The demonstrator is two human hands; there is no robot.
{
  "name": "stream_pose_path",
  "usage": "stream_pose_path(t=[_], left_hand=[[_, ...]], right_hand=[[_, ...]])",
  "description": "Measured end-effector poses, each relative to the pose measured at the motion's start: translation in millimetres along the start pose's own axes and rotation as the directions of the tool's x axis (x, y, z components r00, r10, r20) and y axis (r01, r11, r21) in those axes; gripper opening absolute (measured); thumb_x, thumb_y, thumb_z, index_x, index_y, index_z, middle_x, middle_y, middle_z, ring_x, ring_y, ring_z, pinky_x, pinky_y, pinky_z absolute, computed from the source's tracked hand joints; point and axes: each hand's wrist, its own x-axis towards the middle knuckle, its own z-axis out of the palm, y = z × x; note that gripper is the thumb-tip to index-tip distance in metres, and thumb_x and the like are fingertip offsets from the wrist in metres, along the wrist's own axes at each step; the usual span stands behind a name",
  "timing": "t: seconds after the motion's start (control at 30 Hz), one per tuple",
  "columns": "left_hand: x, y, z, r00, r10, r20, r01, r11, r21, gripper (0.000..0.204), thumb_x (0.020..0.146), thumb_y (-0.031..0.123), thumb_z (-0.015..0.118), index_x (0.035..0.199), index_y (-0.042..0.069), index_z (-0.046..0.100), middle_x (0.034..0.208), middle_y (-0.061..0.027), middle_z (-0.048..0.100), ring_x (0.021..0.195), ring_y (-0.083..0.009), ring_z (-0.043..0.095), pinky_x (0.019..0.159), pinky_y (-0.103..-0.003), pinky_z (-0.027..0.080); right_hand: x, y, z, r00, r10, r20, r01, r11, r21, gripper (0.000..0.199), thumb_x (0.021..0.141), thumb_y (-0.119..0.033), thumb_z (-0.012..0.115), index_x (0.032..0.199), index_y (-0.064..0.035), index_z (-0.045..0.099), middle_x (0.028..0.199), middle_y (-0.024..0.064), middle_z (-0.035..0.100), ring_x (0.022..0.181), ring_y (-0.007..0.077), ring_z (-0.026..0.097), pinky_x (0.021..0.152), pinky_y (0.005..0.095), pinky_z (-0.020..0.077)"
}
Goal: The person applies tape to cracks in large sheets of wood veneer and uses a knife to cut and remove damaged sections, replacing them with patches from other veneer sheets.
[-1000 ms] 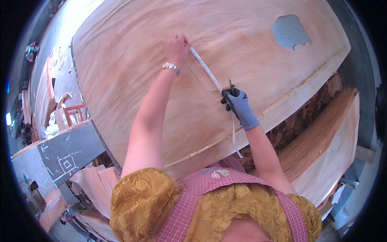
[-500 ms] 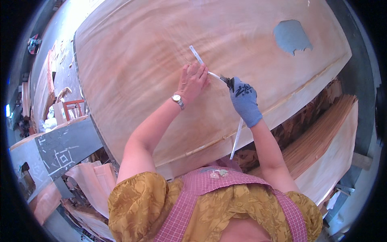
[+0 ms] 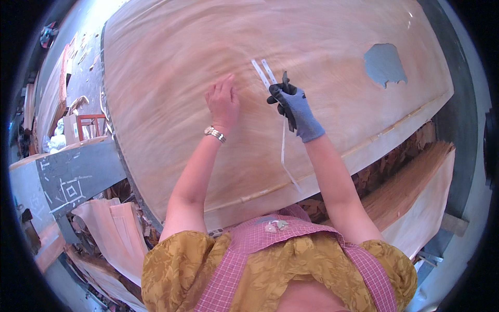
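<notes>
My left hand (image 3: 223,104), bare and with a watch at the wrist, is over the wood veneer sheet (image 3: 176,114). Its fingers are loosely bent and hold nothing I can see. To its right, my right hand (image 3: 296,109) wears a blue glove with black fingers and is closed on white perforated tape (image 3: 260,74). Two short tape ends stick out side by side beyond the fingers, and a long tail hangs toward my apron. The same hand also grips a slim dark tool (image 3: 285,78), whose kind I cannot make out.
A ragged hole (image 3: 384,65) at the sheet's upper right shows grey beneath. Stacked veneer (image 3: 410,182) lies at the lower right. On the left are a grey beam (image 3: 86,177) with chalk marks, loose veneer pieces (image 3: 112,223) and a red frame (image 3: 91,125).
My left hand has come off the tape and moved left. My right hand has shifted left and up, and two tape ends now show beyond its fingers instead of one strip on the sheet.
</notes>
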Motion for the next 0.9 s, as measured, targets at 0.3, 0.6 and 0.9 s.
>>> stream_pose_path(t=[0.3,0.6,0.9], left_hand=[[19,11,3,0.940,0.281,0.193,-0.280,0.960,-0.031,0.045,0.080,0.007,0.061,0.124,0.015,0.064,0.129,0.0016,0.063,0.127,-0.0249,0.048,0.104,-0.042,0.033],[24,19,18,0.940,0.236,0.246,-0.257,0.965,0.055,0.038,0.082,0.038,0.070,0.109,0.010,0.071,0.125,-0.0012,0.066,0.128,-0.0263,0.046,0.107,-0.050,0.025],[20,43,10,0.954,0.139,0.265,-0.173,0.979,0.107,0.055,0.073,0.048,0.077,0.112,0.010,0.068,0.131,-0.0034,0.061,0.127,-0.0268,0.048,0.108,-0.051,0.024]], right_hand=[[11,29,8,0.995,0.091,-0.043,-0.092,0.996,-0.014,0.024,0.091,-0.026,0.070,0.102,-0.0040,0.067,0.075,0.0054,0.068,0.052,0.0066,0.050,0.047,0.0219,0.0385],[-54,52,-10,0.981,0.091,-0.173,-0.107,0.991,-0.084,0.021,0.089,-0.019,0.070,0.096,0.0009,0.067,0.071,0.0070,0.068,0.049,0.0080,0.053,0.045,0.0230,0.0406],[-68,85,-31,0.973,0.078,-0.217,-0.111,0.983,-0.146,0.018,0.087,-0.019,0.071,0.093,-0.0016,0.068,0.071,0.0057,0.067,0.048,0.0075,0.053,0.043,0.0232,0.0415]])
